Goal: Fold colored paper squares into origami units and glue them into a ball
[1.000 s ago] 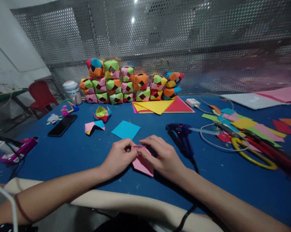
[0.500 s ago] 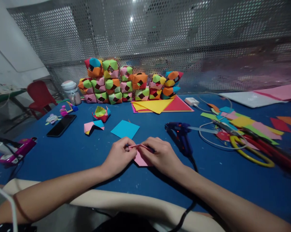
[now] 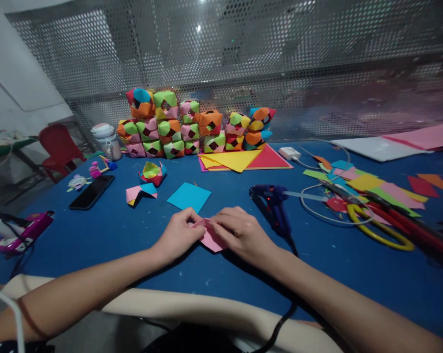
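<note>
Between my hands is a pink sheet of paper, its far edge folded over toward me. My left hand pinches the fold at its left end, thumb on top. At the other end, my right hand grips the paper with its thumb pressed along the crease; the fingers partly hide the sheet. Just beyond my hands lies a flat blue paper square. A folded pink, blue and yellow paper piece rests to its left, with a partly assembled multicoloured paper shape behind it.
A glue gun stands right of my hands, its cord running toward me. Scissors with yellow handles and paper scraps lie farther right. Stacked paper balls line the back. A phone and a purple power strip are left.
The pink paper has turned slightly in my hands, and more of its folded far edge shows. Both hands still hold it. The whole view has shifted a little.
</note>
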The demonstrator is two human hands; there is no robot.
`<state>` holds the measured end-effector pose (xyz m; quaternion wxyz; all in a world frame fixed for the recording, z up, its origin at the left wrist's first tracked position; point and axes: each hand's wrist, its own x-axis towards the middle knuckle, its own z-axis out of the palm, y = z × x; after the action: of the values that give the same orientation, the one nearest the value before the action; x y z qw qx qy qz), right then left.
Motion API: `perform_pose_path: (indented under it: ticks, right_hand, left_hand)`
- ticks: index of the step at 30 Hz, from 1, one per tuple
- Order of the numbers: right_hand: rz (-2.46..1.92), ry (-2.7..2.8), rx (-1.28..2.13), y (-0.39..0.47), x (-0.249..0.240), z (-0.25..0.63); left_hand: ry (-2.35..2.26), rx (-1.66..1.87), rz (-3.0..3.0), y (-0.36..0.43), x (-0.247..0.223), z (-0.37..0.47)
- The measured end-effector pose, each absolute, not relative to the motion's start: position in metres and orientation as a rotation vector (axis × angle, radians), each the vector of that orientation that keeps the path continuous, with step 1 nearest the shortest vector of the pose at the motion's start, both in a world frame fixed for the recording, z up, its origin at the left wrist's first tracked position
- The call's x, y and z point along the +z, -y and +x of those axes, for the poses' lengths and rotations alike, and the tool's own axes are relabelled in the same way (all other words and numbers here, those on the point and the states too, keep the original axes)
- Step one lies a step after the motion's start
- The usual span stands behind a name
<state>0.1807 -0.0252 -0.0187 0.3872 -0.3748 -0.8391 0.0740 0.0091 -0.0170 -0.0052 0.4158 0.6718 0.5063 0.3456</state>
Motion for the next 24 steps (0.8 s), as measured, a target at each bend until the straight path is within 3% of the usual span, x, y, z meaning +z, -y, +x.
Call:
perform_pose_path:
  ticks: [12,24]
  right_hand:
    - [-1.044,2.159,0.27,0.0254,-0.0178,0.1791]
    - [-1.131,1.742,0.432,0.0224,-0.0184,0.1759]
  left_hand:
    - [-1.187,0.821,1.634,0.0194,0.0008,0.012]
    - [-1.324,0.971,1.684,0.0151,-0.0087,0.0102]
